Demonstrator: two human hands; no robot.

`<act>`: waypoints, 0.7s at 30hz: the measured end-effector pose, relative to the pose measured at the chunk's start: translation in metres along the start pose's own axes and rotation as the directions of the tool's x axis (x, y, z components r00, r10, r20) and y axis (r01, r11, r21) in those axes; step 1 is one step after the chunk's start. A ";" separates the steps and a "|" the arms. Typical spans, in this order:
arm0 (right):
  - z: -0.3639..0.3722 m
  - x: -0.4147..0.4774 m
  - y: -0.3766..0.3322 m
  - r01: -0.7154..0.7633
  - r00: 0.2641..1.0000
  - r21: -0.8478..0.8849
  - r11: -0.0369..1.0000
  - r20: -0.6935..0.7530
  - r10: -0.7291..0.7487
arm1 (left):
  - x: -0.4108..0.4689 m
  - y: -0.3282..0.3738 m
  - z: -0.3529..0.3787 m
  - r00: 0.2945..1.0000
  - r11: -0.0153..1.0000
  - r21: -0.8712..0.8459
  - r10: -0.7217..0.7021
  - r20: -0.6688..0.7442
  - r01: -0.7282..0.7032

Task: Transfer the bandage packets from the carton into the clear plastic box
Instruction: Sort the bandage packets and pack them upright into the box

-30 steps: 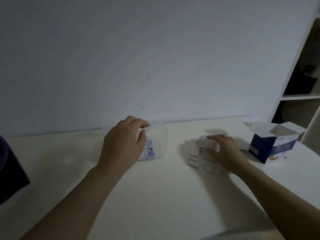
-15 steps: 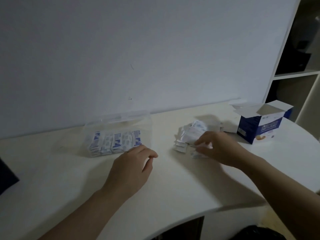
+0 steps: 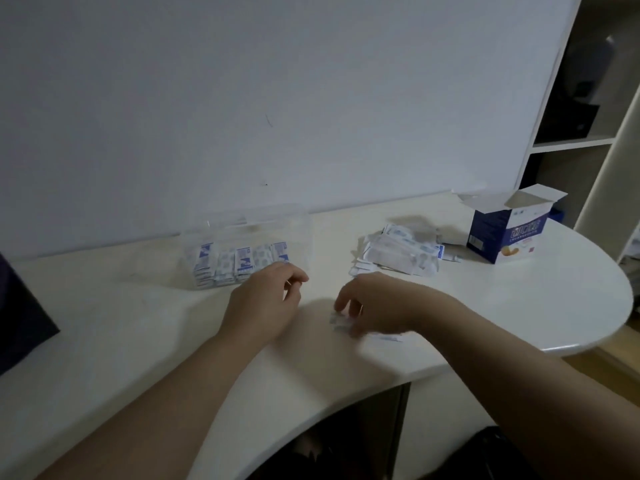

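The clear plastic box (image 3: 298, 226) stands against the wall with several blue-and-white bandage packets (image 3: 239, 263) upright inside. A loose pile of packets (image 3: 401, 252) lies on the white table to its right. The open blue carton (image 3: 505, 233) stands at the far right, flaps up. My left hand (image 3: 266, 299) rests just in front of the box, fingers loosely curled, nothing in it. My right hand (image 3: 374, 303) is in front of the pile, fingers pinched on a few packets (image 3: 341, 323) low over the table; they are blurred.
The white table (image 3: 138, 341) has a curved front edge on the right. A dark object (image 3: 20, 317) sits at the left edge. White shelves (image 3: 571, 143) stand behind the carton. A dark gap opens under the table front.
My right hand has drawn a few packets out of the pile toward me and to the left. My left hand stays in front of the box, after leaving it a second ago.
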State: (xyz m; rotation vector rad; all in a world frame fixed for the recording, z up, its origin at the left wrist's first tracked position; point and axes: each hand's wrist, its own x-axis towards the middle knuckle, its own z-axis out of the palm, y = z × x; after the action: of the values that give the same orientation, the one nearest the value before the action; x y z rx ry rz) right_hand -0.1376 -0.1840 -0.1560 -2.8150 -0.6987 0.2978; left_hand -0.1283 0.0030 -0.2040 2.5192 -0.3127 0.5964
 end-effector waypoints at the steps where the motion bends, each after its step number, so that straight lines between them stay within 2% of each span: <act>1: -0.005 0.004 -0.003 -0.020 0.999 -0.015 1.000 0.050 0.021 | 0.001 -0.001 0.001 1.000 0.999 -0.028 -0.026 0.018 0.026; 3: -0.011 0.008 -0.009 -0.047 0.991 -0.063 0.997 0.119 0.055 | 0.001 -0.001 0.001 0.997 0.991 -0.120 -0.055 0.052 0.061; 5: -0.009 0.012 -0.009 -0.040 0.992 -0.059 0.997 0.114 0.046 | 0.001 0.004 0.001 0.992 0.964 -0.240 -0.096 0.078 0.113; 6: -0.006 0.014 -0.009 -0.030 0.998 0.009 0.999 0.060 0.030 | 0.001 0.007 0.000 0.990 0.938 -0.317 -0.118 0.081 0.138; 7: -0.003 0.015 -0.008 -0.024 0.999 0.151 0.988 -0.020 0.028 | 0.002 0.010 -0.002 0.984 0.889 -0.424 -0.149 0.094 0.175; 8: 0.000 0.016 -0.008 -0.006 0.993 0.349 0.937 -0.107 0.047 | 0.002 0.015 -0.005 0.972 0.792 -0.564 -0.186 0.143 0.235; 10: 0.000 0.018 -0.010 0.070 0.959 0.695 0.716 -0.244 0.143 | 0.002 0.026 -0.009 0.930 0.474 -0.801 -0.150 0.336 0.366; 11: 0.000 0.021 -0.013 0.103 0.942 0.781 0.616 -0.276 0.193 | 0.002 0.030 -0.010 0.912 0.345 -0.846 -0.085 0.402 0.406; 12: -0.001 0.024 -0.017 0.123 0.929 0.828 0.547 -0.289 0.230 | 0.001 0.034 -0.011 0.901 0.275 -0.863 -0.027 0.433 0.423; 14: 0.002 0.031 -0.026 0.134 0.914 0.857 0.498 -0.302 0.273 | 0.000 0.038 -0.010 0.898 0.209 -0.880 0.015 0.439 0.427; 17: 0.010 0.038 -0.029 0.160 0.901 0.846 0.509 -0.335 0.274 | 0.002 0.033 -0.008 0.895 0.142 -0.884 -0.044 0.443 0.445; 20: 0.006 0.036 -0.015 0.179 0.916 0.838 0.516 -0.333 0.225 | 0.004 0.023 -0.005 0.885 0.187 -0.865 -0.081 0.459 0.466; 21: 0.004 0.037 -0.002 0.164 0.896 0.795 0.583 -0.368 0.249 | 0.005 0.021 -0.003 0.884 0.187 -0.864 -0.096 0.458 0.468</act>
State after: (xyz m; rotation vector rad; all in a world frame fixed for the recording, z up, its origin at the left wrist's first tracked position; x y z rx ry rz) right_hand -0.1077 -0.1643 -0.1648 -1.8723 -0.2553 -0.0439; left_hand -0.1318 -0.0132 -0.1905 1.2869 -0.1895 -0.2053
